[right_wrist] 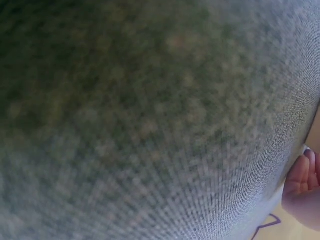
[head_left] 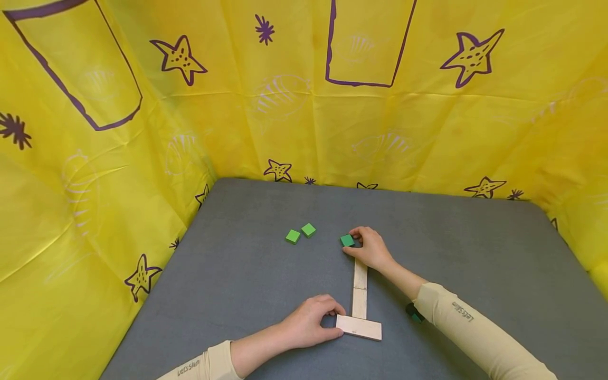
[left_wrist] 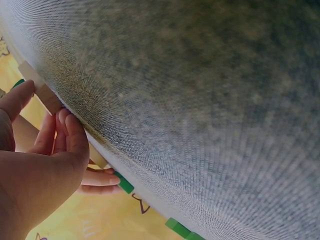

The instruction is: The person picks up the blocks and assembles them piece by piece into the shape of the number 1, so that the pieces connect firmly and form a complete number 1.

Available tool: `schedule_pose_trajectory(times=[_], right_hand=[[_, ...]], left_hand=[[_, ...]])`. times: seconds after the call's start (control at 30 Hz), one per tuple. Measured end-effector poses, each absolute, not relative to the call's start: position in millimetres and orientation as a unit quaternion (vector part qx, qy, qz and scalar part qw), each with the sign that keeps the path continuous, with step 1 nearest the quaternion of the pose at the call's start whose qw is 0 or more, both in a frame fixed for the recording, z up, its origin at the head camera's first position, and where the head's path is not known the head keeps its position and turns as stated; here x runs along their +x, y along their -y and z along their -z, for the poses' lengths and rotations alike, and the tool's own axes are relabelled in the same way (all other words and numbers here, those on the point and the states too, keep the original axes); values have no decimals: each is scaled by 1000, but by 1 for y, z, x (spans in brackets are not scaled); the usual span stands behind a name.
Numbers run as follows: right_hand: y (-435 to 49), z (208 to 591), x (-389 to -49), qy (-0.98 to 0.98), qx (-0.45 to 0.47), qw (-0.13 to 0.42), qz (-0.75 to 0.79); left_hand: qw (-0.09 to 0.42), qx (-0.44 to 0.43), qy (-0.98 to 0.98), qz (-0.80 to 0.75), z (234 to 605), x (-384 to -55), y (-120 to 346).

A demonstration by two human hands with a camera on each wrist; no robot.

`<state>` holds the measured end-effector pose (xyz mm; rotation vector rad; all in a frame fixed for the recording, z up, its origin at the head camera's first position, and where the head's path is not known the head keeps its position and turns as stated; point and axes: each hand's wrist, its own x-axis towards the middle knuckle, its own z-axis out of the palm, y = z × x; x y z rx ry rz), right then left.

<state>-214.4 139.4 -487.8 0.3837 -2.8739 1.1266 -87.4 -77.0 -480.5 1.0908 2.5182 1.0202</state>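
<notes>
My left hand (head_left: 311,323) holds the left end of a pale wooden block (head_left: 362,327) lying crosswise on the grey table, thumb on the near side and fingers on the far side. From that block, two more wooden blocks (head_left: 359,302) run away in a line, end to end. Past their far end, my right hand (head_left: 372,249) pinches a dark green square block (head_left: 347,240) between thumb and fingers. Its fingers hide part of the far wooden block. The left wrist view shows the left hand (left_wrist: 50,165) with the wooden block (left_wrist: 41,90) at its fingertips.
Two light green blocks (head_left: 293,236) lie close together, left of the right hand. Beside the right sleeve (head_left: 470,322) sits a dark item with green on it (head_left: 416,315), partly covered. Yellow patterned cloth (head_left: 285,132) hangs behind and along the sides of the table (head_left: 228,264).
</notes>
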Motion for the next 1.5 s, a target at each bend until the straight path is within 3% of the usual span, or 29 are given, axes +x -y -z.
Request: schedule_pose_trajectory(times=[0.83, 1.5], right_hand=[[-169, 478, -212, 912, 127, -14, -390], [-178, 477, -213, 912, 147, -25, -382]], left_hand=[[97, 373, -857, -342, 479, -87, 76], [118, 366, -860, -335, 475, -88, 74]])
